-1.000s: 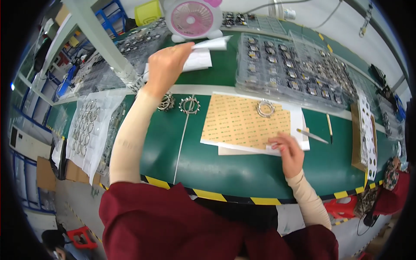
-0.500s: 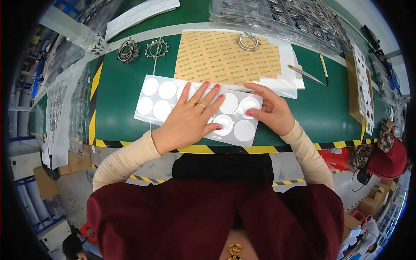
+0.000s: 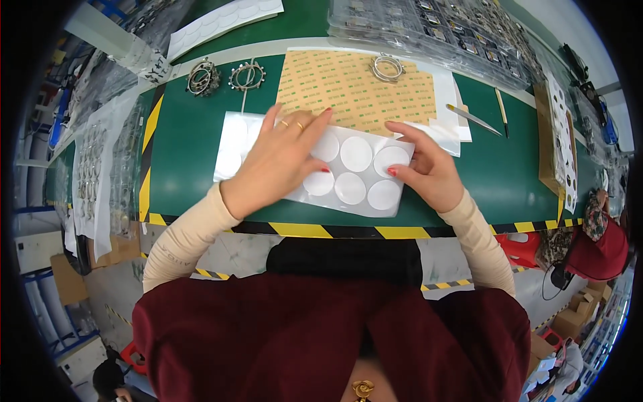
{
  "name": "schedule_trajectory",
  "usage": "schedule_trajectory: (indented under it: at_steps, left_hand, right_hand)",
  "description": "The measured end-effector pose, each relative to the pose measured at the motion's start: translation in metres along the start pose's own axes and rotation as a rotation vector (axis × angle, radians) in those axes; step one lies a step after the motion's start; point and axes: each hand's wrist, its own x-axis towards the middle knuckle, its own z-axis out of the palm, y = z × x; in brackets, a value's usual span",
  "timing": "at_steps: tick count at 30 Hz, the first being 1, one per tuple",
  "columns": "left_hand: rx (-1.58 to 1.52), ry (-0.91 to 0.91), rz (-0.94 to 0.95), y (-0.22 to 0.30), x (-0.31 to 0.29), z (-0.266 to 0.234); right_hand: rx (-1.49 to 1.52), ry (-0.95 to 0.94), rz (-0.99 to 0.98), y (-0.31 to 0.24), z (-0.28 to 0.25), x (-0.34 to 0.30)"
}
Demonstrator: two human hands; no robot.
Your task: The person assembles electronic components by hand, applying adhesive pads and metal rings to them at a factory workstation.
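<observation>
— What does the surface look like?

— It is a green mat edged with yellow-and-black hazard tape along the near side. A white sheet of round discs lies flat near that edge, and behind it a tan adhesive sheet with a metal ring resting on its far part.

— And the hands?

— The left hand lies open, palm down, fingers spread, pressing on the sheet's middle. The right hand touches the sheet's right end, fingers curled at its corner; whether it pinches the edge I cannot tell.

— What else is on the surface?

— Two toothed metal rings sit at the far left, and two slim tools lie to the right. Clear trays of small parts line the far edge.

— And the room?

— Clear bags holding ring parts hang off the left end. At the right there is a red stool, cardboard boxes, and another person in red.
</observation>
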Motion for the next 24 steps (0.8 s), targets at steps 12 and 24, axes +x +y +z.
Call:
schedule_trajectory:
  at_steps: [12,24]
  left_hand:
    - [-1.526,0.924,-0.606,0.013,-0.033,-0.021]
    - [0.154,0.152,-0.155,0.043,-0.045,0.031]
  right_hand:
    - [-0.053,-0.062,-0.062,0.005,0.048,0.021]
    - [-0.512,-0.350,-0.049,-0.017,0.014,-0.001]
